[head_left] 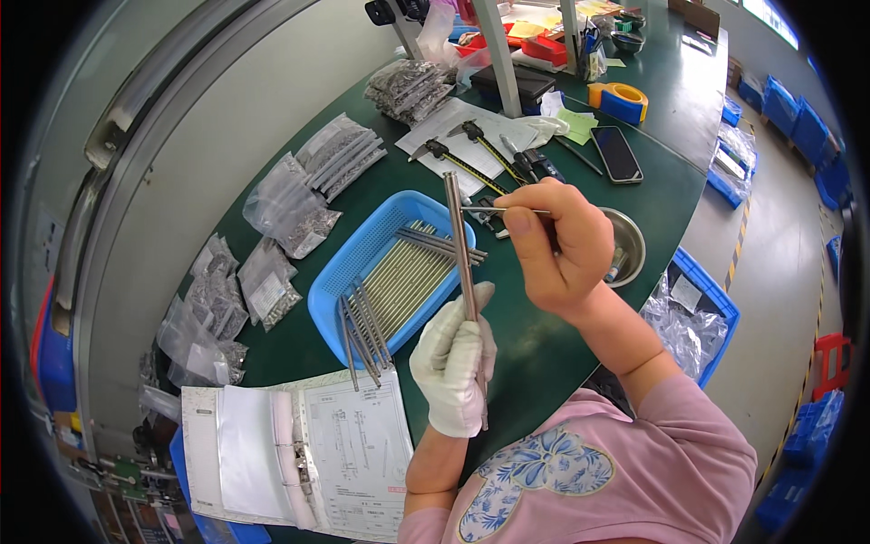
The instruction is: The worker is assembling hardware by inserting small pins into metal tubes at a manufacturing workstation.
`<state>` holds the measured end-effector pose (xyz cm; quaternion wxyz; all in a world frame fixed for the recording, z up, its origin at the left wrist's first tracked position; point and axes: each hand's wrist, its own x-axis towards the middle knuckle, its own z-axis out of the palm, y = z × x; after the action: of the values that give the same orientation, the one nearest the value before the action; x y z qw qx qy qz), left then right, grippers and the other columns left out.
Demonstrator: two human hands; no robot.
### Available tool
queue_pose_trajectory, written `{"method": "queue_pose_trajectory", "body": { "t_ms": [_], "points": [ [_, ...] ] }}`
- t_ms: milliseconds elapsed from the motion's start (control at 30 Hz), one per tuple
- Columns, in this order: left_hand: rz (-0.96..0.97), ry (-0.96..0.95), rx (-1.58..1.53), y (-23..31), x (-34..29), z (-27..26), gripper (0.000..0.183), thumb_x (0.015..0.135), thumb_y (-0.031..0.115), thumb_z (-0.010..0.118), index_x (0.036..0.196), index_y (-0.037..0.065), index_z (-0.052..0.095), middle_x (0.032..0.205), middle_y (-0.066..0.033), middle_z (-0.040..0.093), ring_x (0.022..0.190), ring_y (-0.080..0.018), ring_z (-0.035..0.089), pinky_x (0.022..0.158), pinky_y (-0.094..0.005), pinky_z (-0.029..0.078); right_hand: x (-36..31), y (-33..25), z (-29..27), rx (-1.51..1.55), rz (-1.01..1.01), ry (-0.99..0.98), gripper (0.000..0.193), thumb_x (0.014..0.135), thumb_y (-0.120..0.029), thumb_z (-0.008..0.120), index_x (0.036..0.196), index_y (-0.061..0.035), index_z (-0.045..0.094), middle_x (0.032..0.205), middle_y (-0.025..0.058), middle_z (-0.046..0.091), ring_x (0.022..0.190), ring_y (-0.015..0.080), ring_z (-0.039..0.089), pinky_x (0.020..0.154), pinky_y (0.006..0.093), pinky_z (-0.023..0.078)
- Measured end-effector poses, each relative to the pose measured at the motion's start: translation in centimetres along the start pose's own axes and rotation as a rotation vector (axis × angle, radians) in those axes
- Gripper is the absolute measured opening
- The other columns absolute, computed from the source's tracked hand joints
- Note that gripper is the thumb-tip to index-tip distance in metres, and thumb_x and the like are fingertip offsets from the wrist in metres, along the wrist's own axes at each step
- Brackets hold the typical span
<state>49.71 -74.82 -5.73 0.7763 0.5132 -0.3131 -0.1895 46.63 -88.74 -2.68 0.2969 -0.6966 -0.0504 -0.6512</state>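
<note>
1. Head view: left hand (453, 367), fingers curled round the rod (459, 238) by the worktop's (535, 363) near edge, apparently steadying it.
2. Right hand (564, 245) pinches a pin (478, 209) beside the rod, likely for control.

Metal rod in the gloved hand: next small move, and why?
Probably ease the thin pin gently toward the metal rod. The right hand pinches the pin crosswise, its tip at the rod's side near the top, while the gloved left hand steadies the rod lower down. Whether the tip has entered anything is too small to tell.
</note>
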Motion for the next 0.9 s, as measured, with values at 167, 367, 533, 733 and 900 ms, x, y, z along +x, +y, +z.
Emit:
{"method": "queue_pose_trajectory", "body": {
  "t_ms": [167,367,533,733,900],
  "points": [
    [0.0,-0.001,0.069,-0.1,0.2,-0.3,0.037,0.084,0.017,0.046,0.108,-0.011,0.049,0.053,-0.001,0.042,0.041,-0.0055,0.034,0.038,-0.0169,0.025,0.4,-0.4,-0.1,-0.026,0.02,-0.016,0.006,0.074,0.003,0.057,0.079,0.0008,0.055,0.059,0.0062,0.051,0.044,0.0126,0.045,0.04,0.0217,0.034],
    [-0.01,0.045,0.162,0.0,0.2,0.1,0.035,0.085,0.016,0.043,0.109,-0.009,0.049,0.053,0.0002,0.042,0.04,-0.0041,0.033,0.037,-0.0166,0.024,0.1,0.1,0.3,0.066,0.196,-0.068,0.005,0.075,0.002,0.057,0.079,0.001,0.055,0.058,0.0058,0.05,0.044,0.011,0.044,0.041,0.0216,0.034],
    [-0.086,0.016,0.107,-0.5,0.0,0.1,0.028,0.084,0.002,0.046,0.111,-0.004,0.052,0.066,0.0001,0.047,0.046,-0.0024,0.037,0.041,-0.015,0.028,-0.8,1.8,0.5,0.051,0.21,-0.156,0.005,0.079,-0.001,0.056,0.081,0.0038,0.056,0.063,0.0053,0.055,0.054,0.0073,0.048,0.05,0.0189,0.038],
    [-0.141,0.101,0.103,-0.4,0.2,0.0,0.027,0.084,0.003,0.049,0.111,0.0,0.054,0.067,0.0036,0.047,0.048,0.0001,0.036,0.041,-0.0133,0.027,-2.0,2.3,1.0,0.084,0.303,-0.046,0.005,0.08,-0.002,0.055,0.081,0.0034,0.057,0.067,0.0024,0.057,0.056,0.0049,0.047,0.051,0.0175,0.037],
    [-0.153,0.438,0.264,0.9,3.0,-4.0,0.027,0.084,0.006,0.049,0.11,0.0,0.054,0.063,0.0066,0.046,0.049,0.0001,0.037,0.042,-0.0132,0.027,-3.9,5.0,0.0,0.307,0.51,0.27,0.015,0.087,-0.013,0.049,0.084,0.0008,0.054,0.068,0.0009,0.054,0.048,0.0013,0.033,0.043,0.0157,0.024]
  ]
}}
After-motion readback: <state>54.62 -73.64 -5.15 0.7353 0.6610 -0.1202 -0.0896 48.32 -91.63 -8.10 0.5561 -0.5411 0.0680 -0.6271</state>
